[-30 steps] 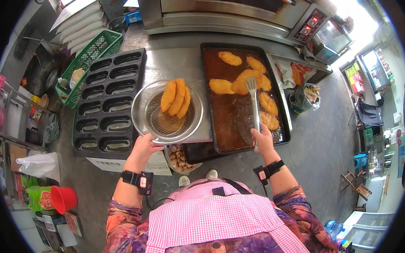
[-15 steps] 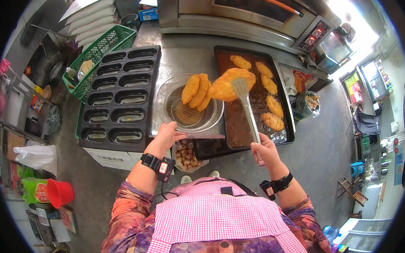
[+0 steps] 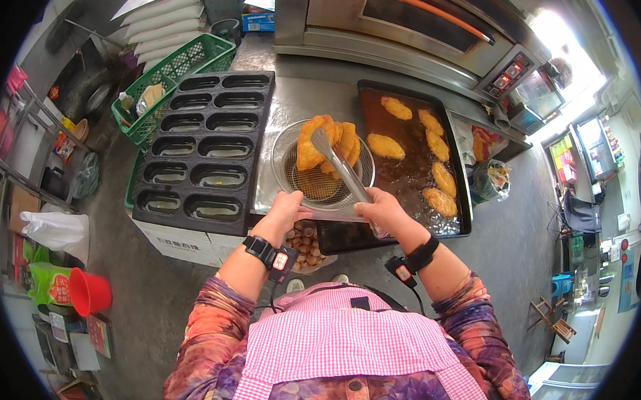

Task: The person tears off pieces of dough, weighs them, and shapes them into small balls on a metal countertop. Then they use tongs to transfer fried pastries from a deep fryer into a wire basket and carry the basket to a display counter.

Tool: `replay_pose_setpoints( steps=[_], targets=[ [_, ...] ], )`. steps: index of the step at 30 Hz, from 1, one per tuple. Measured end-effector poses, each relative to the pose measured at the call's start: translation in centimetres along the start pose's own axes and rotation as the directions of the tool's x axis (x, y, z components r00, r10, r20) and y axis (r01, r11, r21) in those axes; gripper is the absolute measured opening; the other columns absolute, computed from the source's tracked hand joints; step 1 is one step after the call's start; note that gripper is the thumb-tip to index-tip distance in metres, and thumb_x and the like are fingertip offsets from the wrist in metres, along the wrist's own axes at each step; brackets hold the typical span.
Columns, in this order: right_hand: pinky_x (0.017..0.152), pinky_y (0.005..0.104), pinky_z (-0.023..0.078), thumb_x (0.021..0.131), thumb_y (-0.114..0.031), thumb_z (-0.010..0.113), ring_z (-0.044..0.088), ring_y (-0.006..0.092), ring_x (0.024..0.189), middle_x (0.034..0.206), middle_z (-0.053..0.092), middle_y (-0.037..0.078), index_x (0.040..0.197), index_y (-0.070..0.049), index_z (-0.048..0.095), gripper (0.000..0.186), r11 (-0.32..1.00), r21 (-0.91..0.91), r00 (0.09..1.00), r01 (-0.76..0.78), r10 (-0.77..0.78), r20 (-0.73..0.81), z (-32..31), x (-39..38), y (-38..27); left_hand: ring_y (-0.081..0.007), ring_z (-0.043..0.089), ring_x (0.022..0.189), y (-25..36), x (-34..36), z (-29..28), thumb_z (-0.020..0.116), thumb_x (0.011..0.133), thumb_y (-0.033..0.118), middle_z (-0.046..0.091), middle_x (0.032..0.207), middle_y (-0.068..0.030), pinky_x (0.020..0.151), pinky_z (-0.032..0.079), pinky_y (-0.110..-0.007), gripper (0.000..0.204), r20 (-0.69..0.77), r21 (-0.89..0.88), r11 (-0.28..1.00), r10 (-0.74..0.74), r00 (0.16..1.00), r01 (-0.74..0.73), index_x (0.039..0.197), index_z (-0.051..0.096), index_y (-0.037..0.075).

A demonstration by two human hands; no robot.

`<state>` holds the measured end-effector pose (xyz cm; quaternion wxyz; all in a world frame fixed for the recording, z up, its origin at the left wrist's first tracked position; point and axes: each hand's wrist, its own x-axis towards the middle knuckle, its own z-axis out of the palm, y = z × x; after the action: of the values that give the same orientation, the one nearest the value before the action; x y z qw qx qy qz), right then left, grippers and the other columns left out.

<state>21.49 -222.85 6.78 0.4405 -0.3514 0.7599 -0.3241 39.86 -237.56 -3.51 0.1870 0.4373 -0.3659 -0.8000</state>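
At the near rim of a round wire-mesh strainer (image 3: 314,189), my left hand (image 3: 285,212) is closed on its edge or handle. My right hand (image 3: 384,213) grips metal tongs (image 3: 348,174), which reach across the strainer. Their tips are at a large golden fried piece (image 3: 308,149), among other fried pieces (image 3: 350,140) standing in the strainer; whether the tips still pinch it is hard to see. To the right, a rectangular black pan (image 3: 413,189) of brown oil holds several more golden pieces, such as one fried piece (image 3: 386,146) near its left side.
Left of the strainer lies a black mould tray (image 3: 211,146) with oblong wells, atop a white box (image 3: 179,242). A green crate (image 3: 186,63) stands behind it. Across the back is a steel oven (image 3: 413,31). Eggs (image 3: 307,249) sit low by my feet, beside another dark tray (image 3: 344,240).
My right hand has swung left, carrying the large fried piece on the tongs from over the oil pan into the strainer. My left hand stays at the strainer's rim.
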Motion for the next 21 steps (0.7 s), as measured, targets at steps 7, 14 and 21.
replay_pose_setpoints(
  steps=[7,14,21],
  targets=[
    [0.047,0.0273,0.043,0.079,-0.022,0.065,0.053,0.0128,0.052,0.069,0.057,0.005,0.110,0.001,0.057,0.039,0.999,0.028,0.999,-0.020,0.021,-0.032,-1.2,0.4,-1.2,-0.0340,0.064,0.091,0.0,-0.1,0.2,0.041,0.087,0.007,0.058,0.111,-0.0221,0.075,0.058,-0.041,0.034,0.033,-0.007,1.000,0.014,0.999,-0.014,0.116,0.046,-0.012],
    [0.052,0.0323,0.050,0.078,-0.026,0.063,0.058,0.0173,0.059,0.073,0.060,0.009,0.109,0.003,0.057,0.043,0.999,0.008,0.998,-0.049,0.049,0.026,-2.1,0.7,-2.3,-0.0330,0.064,0.095,-0.4,0.5,0.0,0.038,0.088,0.007,0.059,0.114,-0.0190,0.076,0.058,-0.040,0.036,0.070,0.011,1.000,-0.006,0.998,0.005,0.120,0.047,-0.007],
    [0.039,0.0265,0.044,0.080,-0.025,0.065,0.053,0.0110,0.052,0.067,0.054,0.002,0.124,-0.003,0.052,0.051,0.998,-0.064,0.999,0.018,-0.016,0.028,-3.1,1.2,-2.7,-0.0346,0.064,0.096,0.0,0.1,0.3,0.037,0.087,0.005,0.058,0.115,-0.0192,0.078,0.057,-0.041,0.037,0.084,0.007,1.000,-0.001,0.996,0.001,0.121,0.047,-0.006]
  ],
)
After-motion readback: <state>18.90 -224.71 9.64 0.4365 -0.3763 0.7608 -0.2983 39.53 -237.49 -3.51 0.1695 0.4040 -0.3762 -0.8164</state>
